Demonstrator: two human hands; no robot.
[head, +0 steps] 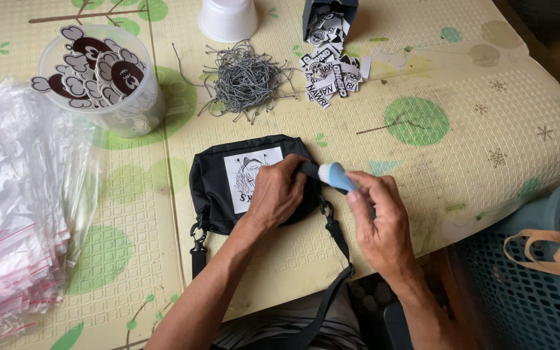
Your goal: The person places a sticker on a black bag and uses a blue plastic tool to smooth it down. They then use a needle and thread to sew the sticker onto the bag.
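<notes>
A small black bag [212, 194] lies flat on the pale yellow mat [474, 149], near the front edge, in the middle. It has a white patch [244, 172] with a dark drawing on its front, and a black strap [332, 259] with metal clips hangs down over the near edge. The left hand [277, 194] rests on the bag with its fingers curled, pressing it down. The right hand [377, 220] closes around a light blue brush [335, 176], whose dark bristles touch the right side of the bag. Farther away lie a heap of grey cords [244, 81] and a clear tub [102, 81] with brown and white cut-outs.
</notes>
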